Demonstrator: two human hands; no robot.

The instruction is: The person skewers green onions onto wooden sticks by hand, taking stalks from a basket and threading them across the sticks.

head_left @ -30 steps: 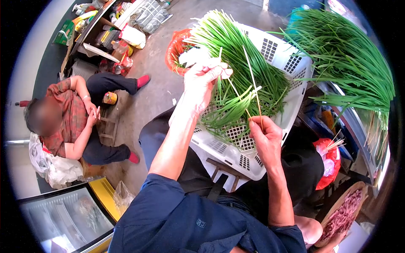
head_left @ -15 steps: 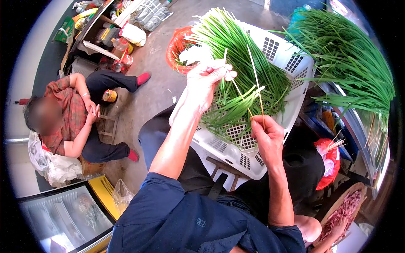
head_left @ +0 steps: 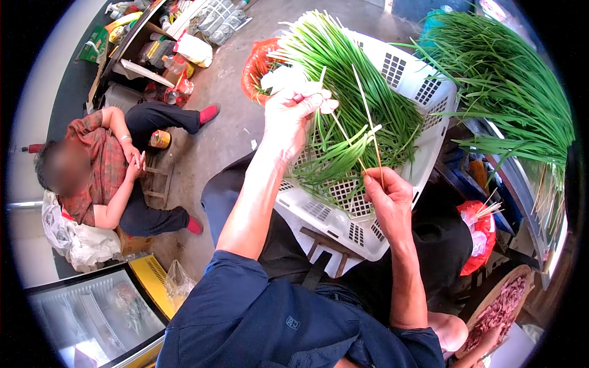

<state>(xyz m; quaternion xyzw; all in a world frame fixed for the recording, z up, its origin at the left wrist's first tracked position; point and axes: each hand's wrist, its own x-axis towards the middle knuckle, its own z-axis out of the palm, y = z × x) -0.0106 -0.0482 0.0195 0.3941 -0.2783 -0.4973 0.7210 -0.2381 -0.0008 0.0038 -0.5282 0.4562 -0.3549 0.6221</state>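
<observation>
Over the white crate [head_left: 399,199], my right hand [head_left: 390,195] pinches the lower ends of two thin wooden sticks [head_left: 368,110]. Green chive leaves [head_left: 343,156] hang across one stick, between my hands. My left hand [head_left: 293,116], to the left, has its fingers pressed together near the upper end of that stick, around a pale green stalk [head_left: 322,76]. A large bundle of chives [head_left: 362,80] lies in the crate behind both hands, with its white ends toward the back. Something white [head_left: 282,80] shows just behind my left hand.
A red bag [head_left: 254,64] stands left of the crate. More chives [head_left: 509,80] lie at the right, above skewers [head_left: 546,190]. A person [head_left: 101,168] sits at the left. At lower right are a basket of reddish pieces [head_left: 500,313] and another person's arm [head_left: 481,349].
My hands and the sticks shifted slightly right, then back left. At lower right, the other person's arm reached into the basket and has since drawn back somewhat.
</observation>
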